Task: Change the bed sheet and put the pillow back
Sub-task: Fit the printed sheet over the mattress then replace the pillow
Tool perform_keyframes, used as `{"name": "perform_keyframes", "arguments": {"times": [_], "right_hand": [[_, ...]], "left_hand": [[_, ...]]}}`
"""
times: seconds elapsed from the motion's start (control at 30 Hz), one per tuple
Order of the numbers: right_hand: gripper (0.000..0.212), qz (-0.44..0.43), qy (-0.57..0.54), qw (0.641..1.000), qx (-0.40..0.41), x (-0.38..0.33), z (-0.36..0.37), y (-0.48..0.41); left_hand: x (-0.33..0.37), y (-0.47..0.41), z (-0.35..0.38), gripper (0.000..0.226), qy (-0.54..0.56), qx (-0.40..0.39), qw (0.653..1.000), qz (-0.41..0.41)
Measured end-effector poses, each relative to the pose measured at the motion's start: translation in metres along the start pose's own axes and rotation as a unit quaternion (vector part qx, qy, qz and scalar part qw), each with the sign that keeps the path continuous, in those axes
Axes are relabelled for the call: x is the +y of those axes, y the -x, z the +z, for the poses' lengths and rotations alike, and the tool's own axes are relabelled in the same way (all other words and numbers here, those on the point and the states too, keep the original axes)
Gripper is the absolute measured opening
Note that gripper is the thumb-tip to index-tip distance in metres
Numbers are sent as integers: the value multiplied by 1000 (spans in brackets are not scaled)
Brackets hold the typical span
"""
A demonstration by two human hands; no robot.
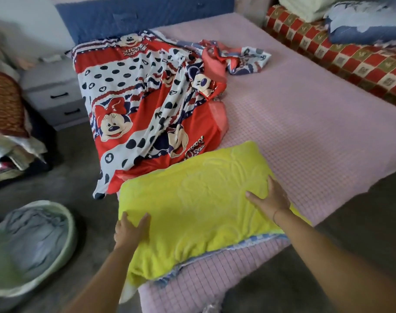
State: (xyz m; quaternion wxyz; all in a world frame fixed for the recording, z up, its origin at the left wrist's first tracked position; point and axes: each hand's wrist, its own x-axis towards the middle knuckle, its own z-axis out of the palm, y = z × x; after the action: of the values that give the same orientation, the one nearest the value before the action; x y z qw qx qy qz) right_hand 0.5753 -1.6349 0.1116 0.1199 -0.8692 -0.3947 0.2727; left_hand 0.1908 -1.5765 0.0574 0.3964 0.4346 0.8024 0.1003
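Left hand: the left hand lies on the near left edge of the yellow pillow, fingers fairly straight on top. I cannot tell whether the thumb hooks under.
Right hand: the right hand presses flat on the pillow's right end with its fingers spread. The two hands are well apart, one at each end.
Pillow: under both hands, on the near corner of the pink mattress, its near edge hanging slightly over.
Sheet: the red cartoon sheet lies bunched beyond the left hand. Its near edge meets the pillow's far edge.
Step, as I judge it: shifting the pillow so the sheet can be spread.
Doing it well: slide fingers under both ends, lift it level rather than dragging it, and carry it toward the bare mattress beyond the right hand.
Risk: dragging may snag and rumple the sheet further.
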Motion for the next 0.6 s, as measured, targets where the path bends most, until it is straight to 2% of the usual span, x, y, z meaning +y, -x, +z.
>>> {"name": "perform_keyframes", "arguments": {"times": [0.17,0.3,0.37,0.5,0.6], "right_hand": [[110,2,3,1000,-3,-6,0,-31],[143,26,-11,999,-32,-2,1,-61],[153,50,-24,998,-44,7,6,-79],[154,82,-62,993,-58,4,8,-95],[145,86,-47,994,-53,-5,5,-95]], "left_hand": [[10,-11,1,95,53,4,998,-32],[13,-40,-2,116,106,7,991,-78],[14,-48,-3,114,132,-5,985,-115],[15,-61,-5,111,136,-37,978,-157],[25,-58,-8,103,109,-33,981,-159]]}}
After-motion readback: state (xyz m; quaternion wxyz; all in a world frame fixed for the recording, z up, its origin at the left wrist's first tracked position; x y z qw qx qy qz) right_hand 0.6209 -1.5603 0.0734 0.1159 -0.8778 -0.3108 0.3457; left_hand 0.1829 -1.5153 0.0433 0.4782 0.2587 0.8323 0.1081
